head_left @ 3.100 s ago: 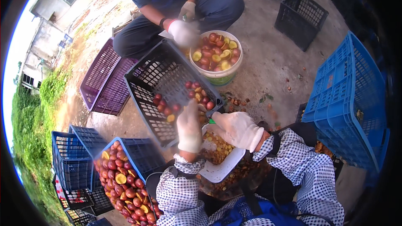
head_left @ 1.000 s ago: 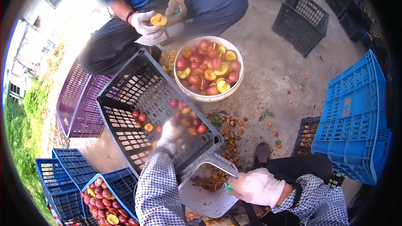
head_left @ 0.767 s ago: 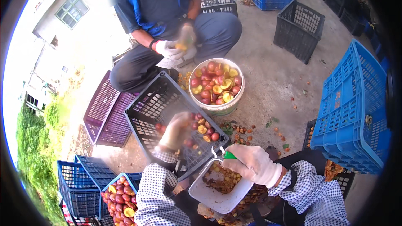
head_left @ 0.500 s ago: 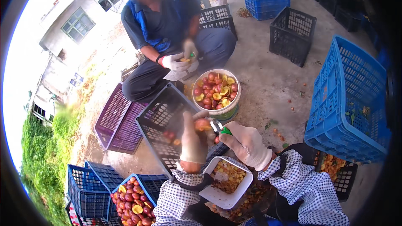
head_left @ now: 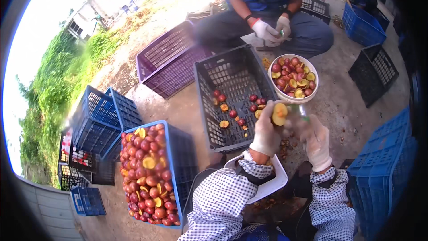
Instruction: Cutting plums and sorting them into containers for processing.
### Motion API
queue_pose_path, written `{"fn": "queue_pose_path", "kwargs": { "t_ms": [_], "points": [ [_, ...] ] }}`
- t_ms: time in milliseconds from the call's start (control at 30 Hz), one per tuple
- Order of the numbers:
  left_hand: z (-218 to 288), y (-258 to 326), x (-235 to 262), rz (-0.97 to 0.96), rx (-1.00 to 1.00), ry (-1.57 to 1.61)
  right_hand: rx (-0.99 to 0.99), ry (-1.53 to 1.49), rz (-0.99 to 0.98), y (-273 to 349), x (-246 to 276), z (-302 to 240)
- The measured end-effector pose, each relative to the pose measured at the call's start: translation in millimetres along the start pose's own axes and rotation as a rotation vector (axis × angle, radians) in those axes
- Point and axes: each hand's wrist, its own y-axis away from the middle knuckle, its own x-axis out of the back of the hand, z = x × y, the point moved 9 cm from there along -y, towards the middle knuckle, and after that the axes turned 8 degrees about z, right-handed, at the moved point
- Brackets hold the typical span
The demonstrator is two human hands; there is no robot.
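A halved fruit (head_left: pixel 279 113), with pale yellow-orange cut flesh and a thin red skin at the rim, is held upright at centre right, the cut face turned toward the camera. It is gripped in the fingers of the white-gloved left hand (head_left: pixel 266 130), just above the near right corner of a dark slatted crate (head_left: pixel 232 90) and just near of a white bowl (head_left: pixel 294 78) of like fruit. A small green-handled tool (head_left: pixel 304 114), partly blurred, is held in the gloved right hand (head_left: pixel 315 140), just right of the fruit.
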Motion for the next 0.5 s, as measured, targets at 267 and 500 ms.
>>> {"fn": "queue_pose_path", "kwargs": {
  "t_ms": [267,500],
  "points": [
    [30.4,19.2,-21.9,-0.038,-0.496,-0.622,0.297,0.168,0.015,3.5,8.9,-36.9],
    [15.6,29.0,-16.5,0.073,-0.045,-0.212,0.335,0.326,-0.04,20.1,-11.0,-46.4]
  ]
}}
